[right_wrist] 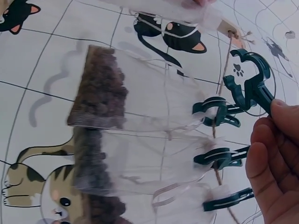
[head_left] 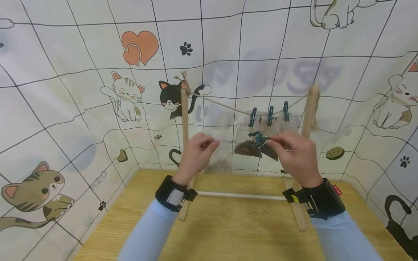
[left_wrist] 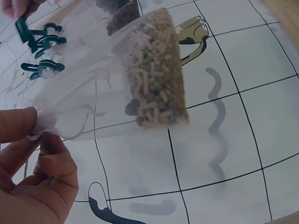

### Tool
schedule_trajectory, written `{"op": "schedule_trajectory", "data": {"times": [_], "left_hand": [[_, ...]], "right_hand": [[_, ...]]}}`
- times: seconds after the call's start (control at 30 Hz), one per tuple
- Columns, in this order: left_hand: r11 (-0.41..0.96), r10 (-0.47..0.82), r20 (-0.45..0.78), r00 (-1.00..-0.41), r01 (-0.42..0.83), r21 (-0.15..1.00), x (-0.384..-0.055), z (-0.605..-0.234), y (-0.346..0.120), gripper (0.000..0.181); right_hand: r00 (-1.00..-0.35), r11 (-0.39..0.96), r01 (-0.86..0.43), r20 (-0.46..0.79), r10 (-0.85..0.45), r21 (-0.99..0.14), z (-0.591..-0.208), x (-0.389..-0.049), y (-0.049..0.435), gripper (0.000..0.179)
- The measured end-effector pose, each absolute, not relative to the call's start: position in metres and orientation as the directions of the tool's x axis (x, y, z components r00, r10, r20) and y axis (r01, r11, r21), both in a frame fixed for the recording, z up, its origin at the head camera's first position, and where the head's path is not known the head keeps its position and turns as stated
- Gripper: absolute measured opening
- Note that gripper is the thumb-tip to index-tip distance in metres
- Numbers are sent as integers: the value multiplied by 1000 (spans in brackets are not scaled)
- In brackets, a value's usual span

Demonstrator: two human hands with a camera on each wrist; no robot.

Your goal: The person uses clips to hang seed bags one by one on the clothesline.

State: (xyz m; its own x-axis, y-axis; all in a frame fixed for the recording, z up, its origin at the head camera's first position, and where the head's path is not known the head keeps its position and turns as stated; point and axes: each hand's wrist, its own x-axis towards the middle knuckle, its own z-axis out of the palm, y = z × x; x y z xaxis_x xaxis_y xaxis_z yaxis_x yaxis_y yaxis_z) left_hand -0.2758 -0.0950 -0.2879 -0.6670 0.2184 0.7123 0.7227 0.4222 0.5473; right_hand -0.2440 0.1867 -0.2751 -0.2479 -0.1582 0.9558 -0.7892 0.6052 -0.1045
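Note:
Between thumb and fingers my left hand (head_left: 199,154) pinches the top of a sheer drawstring bag (left_wrist: 156,70). Pale, short pellets fill the bag's bottom, and it hangs free of the rope. My right hand (head_left: 295,152) pinches the handles of a dark green clip (right_wrist: 254,88), whose jaws stand spread apart with nothing between them. Along the sagging rope (head_left: 225,105), several similar green clips (right_wrist: 218,112) hold sheer bags (right_wrist: 96,88) with dark brown contents. The right hand and its clip partly cover these bags in the head view.
Two wooden posts, left (head_left: 185,119) and right (head_left: 310,112), carry the rope's ends. A pale crossbar (head_left: 241,196) joins them low down, above the wood-grain table (head_left: 228,224). Cat-printed cloth (head_left: 222,40) hangs behind and at both sides.

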Motion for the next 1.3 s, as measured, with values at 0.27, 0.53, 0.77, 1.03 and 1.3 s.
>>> {"op": "schedule_trajectory", "data": {"times": [0.27, 0.53, 0.77, 1.03, 1.3], "left_hand": [[484, 178, 795, -580, 755, 443, -293, -273, -89, 12], [537, 146, 810, -569, 733, 418, -299, -255, -84, 14], [581, 147, 786, -600, 696, 423, -307, -241, -81, 17], [616, 160, 746, -646, 656, 436, -316, -232, -81, 19], [543, 157, 700, -697, 653, 528, -321, -223, -78, 19]], "right_hand": [[-221, 616, -787, 948, -228, -35, -239, -253, 175, 11], [-187, 601, -799, 944, -272, 15, -207, -266, 164, 7], [-325, 642, -764, 899, -293, -67, -186, -277, 155, 2], [-414, 660, -746, 838, -355, -89, -171, -288, 143, 9], [-446, 667, -743, 788, -425, -61, -167, -300, 134, 11]]}}
